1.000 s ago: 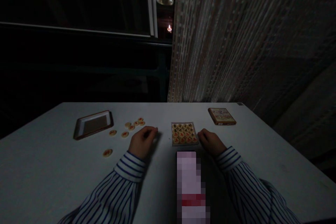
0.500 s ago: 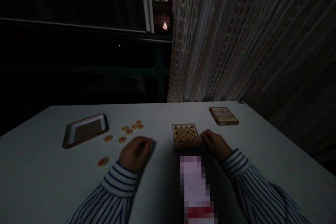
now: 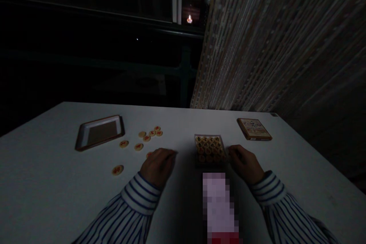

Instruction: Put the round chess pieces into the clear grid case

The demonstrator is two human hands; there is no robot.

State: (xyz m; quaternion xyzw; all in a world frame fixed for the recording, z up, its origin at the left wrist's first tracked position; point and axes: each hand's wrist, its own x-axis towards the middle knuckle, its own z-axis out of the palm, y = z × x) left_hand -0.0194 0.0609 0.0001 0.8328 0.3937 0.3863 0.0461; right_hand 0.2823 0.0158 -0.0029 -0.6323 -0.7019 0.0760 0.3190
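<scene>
My left hand (image 3: 158,167) is closed over the table, palm down, its fingertips too dark to show what they hold. Just beyond its knuckles a round wooden piece (image 3: 149,154) is partly hidden. My right hand (image 3: 246,163) is closed at the right edge of a clear square box (image 3: 210,148); whether it grips the box is unclear. Rows of round pieces with black and red characters fill that box. Several loose pieces with red characters lie left of centre, one (image 3: 138,146) beyond my left hand and another (image 3: 117,170) to its left.
An open tray-like lid (image 3: 100,131) rests on the white table (image 3: 177,122) at the back left. At the back right lies a flat printed box (image 3: 254,129). A pixelated pink and red patch (image 3: 219,202) covers the front middle. A string curtain (image 3: 243,45) hangs behind.
The camera view has shifted, so the table things appear further right. My left hand has drawn slightly away from the loose pieces, and one piece now shows beyond its knuckles. My right hand stays beside the box.
</scene>
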